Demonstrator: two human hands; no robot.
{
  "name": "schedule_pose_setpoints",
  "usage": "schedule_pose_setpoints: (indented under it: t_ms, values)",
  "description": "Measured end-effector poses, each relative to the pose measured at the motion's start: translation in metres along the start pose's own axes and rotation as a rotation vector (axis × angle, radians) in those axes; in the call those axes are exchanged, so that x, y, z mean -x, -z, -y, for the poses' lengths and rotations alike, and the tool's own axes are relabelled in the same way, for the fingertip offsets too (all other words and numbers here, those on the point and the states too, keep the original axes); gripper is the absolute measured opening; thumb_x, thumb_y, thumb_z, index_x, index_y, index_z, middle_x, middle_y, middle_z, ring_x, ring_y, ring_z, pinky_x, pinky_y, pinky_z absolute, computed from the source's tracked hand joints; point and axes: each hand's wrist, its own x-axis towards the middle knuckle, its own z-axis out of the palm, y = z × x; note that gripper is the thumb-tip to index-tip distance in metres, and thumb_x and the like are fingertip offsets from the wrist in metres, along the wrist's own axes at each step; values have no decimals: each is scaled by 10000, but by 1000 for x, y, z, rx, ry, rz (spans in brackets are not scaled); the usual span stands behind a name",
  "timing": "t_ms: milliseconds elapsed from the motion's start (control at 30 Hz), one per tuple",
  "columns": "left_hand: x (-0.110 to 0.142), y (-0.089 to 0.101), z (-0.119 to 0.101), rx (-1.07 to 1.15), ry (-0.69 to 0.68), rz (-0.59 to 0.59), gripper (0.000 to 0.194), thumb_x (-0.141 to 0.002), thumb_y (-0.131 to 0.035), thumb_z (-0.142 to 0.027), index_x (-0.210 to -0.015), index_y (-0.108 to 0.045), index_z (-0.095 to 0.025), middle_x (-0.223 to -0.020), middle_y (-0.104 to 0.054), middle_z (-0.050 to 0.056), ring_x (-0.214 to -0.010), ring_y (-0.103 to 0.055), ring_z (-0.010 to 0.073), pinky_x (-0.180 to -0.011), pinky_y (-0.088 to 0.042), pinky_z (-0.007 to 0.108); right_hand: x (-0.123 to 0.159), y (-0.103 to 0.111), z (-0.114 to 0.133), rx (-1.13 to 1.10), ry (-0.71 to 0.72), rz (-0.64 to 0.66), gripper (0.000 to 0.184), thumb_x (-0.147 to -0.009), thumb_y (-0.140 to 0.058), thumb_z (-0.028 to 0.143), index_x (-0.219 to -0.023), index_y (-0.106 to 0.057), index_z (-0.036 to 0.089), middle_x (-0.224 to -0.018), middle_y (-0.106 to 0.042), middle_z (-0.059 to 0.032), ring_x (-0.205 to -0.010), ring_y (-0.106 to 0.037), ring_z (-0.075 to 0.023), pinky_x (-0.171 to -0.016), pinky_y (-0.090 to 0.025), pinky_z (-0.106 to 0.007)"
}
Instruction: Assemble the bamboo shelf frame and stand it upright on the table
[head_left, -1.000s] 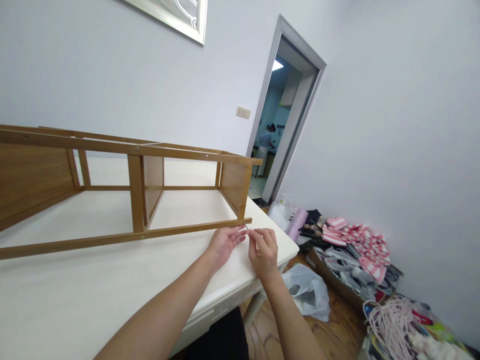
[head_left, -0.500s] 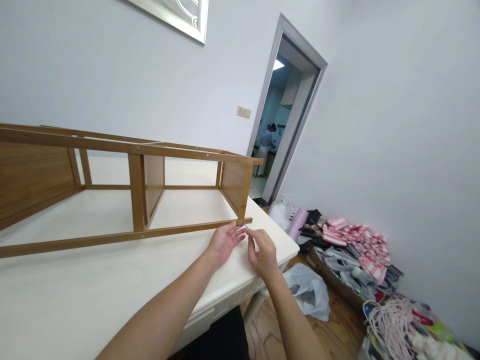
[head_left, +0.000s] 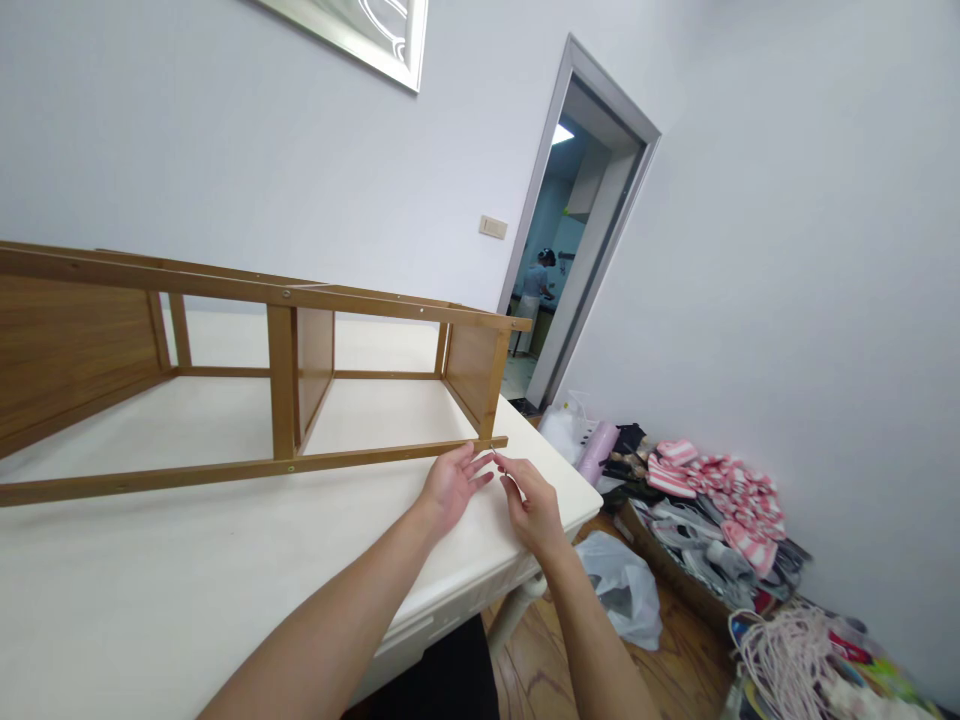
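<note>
A brown wooden shelf frame (head_left: 283, 380) lies on its side on the white table (head_left: 225, 590), its lower front rail (head_left: 390, 457) running toward the table's right end. My left hand (head_left: 452, 490) is open, palm turned up, with its fingertips at the underside of that rail near its end. Just right of it, the thumb and forefinger of my right hand (head_left: 534, 505) pinch a thin metal hex key (head_left: 505, 472). The key's far tip is at the rail's end, by the corner post. Its exact seating is too small to make out.
Right of the table, a plastic bag (head_left: 619, 590) lies on the wooden floor. Beyond it are a box of clothes (head_left: 705, 510), a purple roll (head_left: 598, 450) and a bundle of pale rope (head_left: 787, 650). Through the doorway a person (head_left: 536, 285) stands in another room.
My right hand has shifted slightly right and its fingers have turned, so more of the hex key shows. The left hand stays almost in place. The camera view has moved slightly.
</note>
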Motion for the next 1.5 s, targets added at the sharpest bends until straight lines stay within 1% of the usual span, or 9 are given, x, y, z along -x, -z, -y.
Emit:
schedule_pose_setpoints:
  t_ms: [267, 400, 533, 700, 867, 1067, 1200, 1367, 1500]
  values:
    - [-2, -2, 0, 41, 7, -26, 74, -860, -522, -157, -842, -593, -150, -990, -695, 122, -888, -666, 206, -799, -545, 363, -7, 19, -15, 234, 211, 215, 529, -947, -449, 99, -1447, -405, 265, -1243, -638, -114, -1106, -595, -220, -904, -553, -416]
    - [-1, -2, -1, 31, -1, -15, 91, -862, -513, -162, -865, -601, -139, -1052, -692, 141, -904, -667, 213, -799, -549, 366, -17, 32, -15, 357, 293, 329, 457, -948, -491, 132, -1399, -465, 203, -1280, -606, -152, -1126, -573, -245, -927, -532, -440]
    - [1, -1, -2, 21, 4, 13, 105, -872, -505, -175, -884, -600, -133, -1073, -687, 165, -932, -666, 235, -789, -556, 382, -25, 32, -15, 354, 362, 314, 311, -948, -527, 205, -1255, -576, 184, -1161, -656, -147, -1050, -605, -246, -886, -531, -436]
    - [-1, 1, -2, 12, 15, 16, 75, -868, -527, -189, -857, -585, -144, -1080, -684, 169, -980, -667, 239, -742, -551, 328, -24, 20, -9, 442, 289, 224, 238, -975, -473, 335, -1070, -623, 176, -940, -665, -124, -848, -597, -222, -728, -507, -388]
    - [-2, 2, -1, 2, 15, 34, 135, -876, -517, -206, -920, -614, -123, -1137, -670, 182, -1014, -659, 245, -768, -544, 333, -20, 10, 7, 600, 193, 130, 198, -982, -440, 273, -950, -607, 171, -829, -620, -102, -772, -530, -206, -655, -425, -338]
    - [1, -1, -1, 9, 9, 23, 142, -879, -506, -198, -902, -623, -120, -1066, -689, 153, -924, -671, 218, -805, -541, 360, -20, 11, 23, 736, 127, 155, 176, -977, -429, 232, -946, -590, 168, -834, -588, -112, -761, -477, -220, -605, -346, -335]
    - [2, -2, -2, 14, 9, 6, 154, -888, -497, -198, -895, -630, -122, -1034, -695, 148, -927, -674, 217, -789, -544, 346, -23, 10, 26, 721, 121, 192, 235, -981, -401, 214, -795, -545, 193, -748, -560, -94, -713, -470, -206, -572, -311, -325]
    - [1, -1, -2, -4, 18, -2, 153, -898, -501, -206, -903, -634, -131, -1058, -693, 150, -948, -671, 211, -786, -543, 335, -27, 2, 24, 539, -161, 84, 306, -987, -385, 300, -712, -484, 208, -649, -532, -51, -599, -464, -168, -519, -274, -297]
    - [0, 0, -2, -30, 18, 7, 162, -904, -512, -232, -913, -638, -130, -1102, -679, 154, -979, -661, 224, -792, -539, 347, -29, -2, 22, -42, -600, -2, 366, -960, -380, 418, -671, -482, 217, -571, -487, 0, -497, -415, -131, -472, -301, -260]
